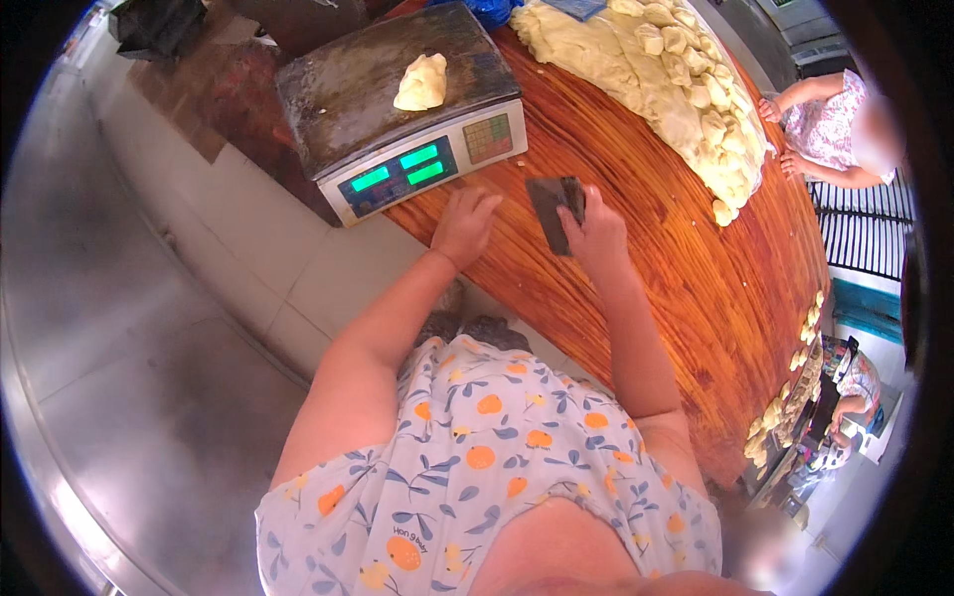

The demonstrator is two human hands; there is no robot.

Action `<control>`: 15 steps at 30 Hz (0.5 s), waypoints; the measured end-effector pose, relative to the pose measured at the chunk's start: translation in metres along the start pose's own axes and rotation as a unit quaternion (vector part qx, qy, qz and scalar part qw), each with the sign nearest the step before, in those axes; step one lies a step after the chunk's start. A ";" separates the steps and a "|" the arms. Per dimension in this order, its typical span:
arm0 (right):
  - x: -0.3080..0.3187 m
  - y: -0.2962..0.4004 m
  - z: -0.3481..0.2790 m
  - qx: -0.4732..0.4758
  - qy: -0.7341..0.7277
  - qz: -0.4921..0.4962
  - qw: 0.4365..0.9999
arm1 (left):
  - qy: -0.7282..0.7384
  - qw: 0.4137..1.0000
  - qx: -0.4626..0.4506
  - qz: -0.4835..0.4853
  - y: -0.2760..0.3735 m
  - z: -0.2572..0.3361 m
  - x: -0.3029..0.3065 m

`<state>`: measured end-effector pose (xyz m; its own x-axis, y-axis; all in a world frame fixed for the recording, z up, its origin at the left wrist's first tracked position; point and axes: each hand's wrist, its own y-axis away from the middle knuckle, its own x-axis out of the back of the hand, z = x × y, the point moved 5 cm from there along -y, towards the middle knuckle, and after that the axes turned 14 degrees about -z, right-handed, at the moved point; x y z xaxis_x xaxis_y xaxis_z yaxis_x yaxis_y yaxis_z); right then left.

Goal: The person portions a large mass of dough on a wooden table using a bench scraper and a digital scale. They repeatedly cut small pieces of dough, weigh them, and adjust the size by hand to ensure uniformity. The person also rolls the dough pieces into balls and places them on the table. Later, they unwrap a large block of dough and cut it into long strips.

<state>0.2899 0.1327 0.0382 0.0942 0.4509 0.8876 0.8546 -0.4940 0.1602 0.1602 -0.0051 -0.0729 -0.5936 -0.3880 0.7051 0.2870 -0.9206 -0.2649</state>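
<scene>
My right hand point(601, 237) grips a dark, flat bench scraper point(548, 212) by its black edge, blade towards the left, above the wood-grain tabletop point(596, 160). Just below the front of a digital scale point(436, 127), my left hand point(463, 227) hovers or rests at the table edge. Its fingers are loosely curled and slightly apart, with nothing seen in them. On the scale's dark, worn platform sits one lump of pale yellow dough point(421, 83). The scale's green displays are lit. A large sheet of dough point(607, 63) lies farther back, with several cut dough pieces point(697, 93) along its right side.
A person point(827, 130) stands at the table's far right edge, hands near the dough. Another person point(857, 384) is at the lower right, near several small dough pieces point(764, 439). A blue plastic bag point(488, 11) lies behind the scale. A metal surface point(149, 417) curves along my left.
</scene>
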 end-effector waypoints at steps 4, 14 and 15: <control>0.031 -0.058 -0.043 0.085 0.024 0.051 0.995 | -0.024 0.999 0.009 -0.020 0.000 -0.005 -0.005; 0.048 -0.189 -0.145 0.189 0.138 0.019 0.972 | -0.011 1.000 0.015 -0.016 -0.001 -0.006 -0.001; 0.043 -0.200 -0.149 0.177 0.162 -0.005 0.971 | -0.007 1.000 0.015 -0.015 0.000 -0.007 -0.003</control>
<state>0.0471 0.1396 0.1089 -0.0327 0.1680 0.9852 0.9819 -0.1787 0.0630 0.1562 -0.0043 -0.0794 -0.5924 -0.3590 0.7213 0.2920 -0.9300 -0.2231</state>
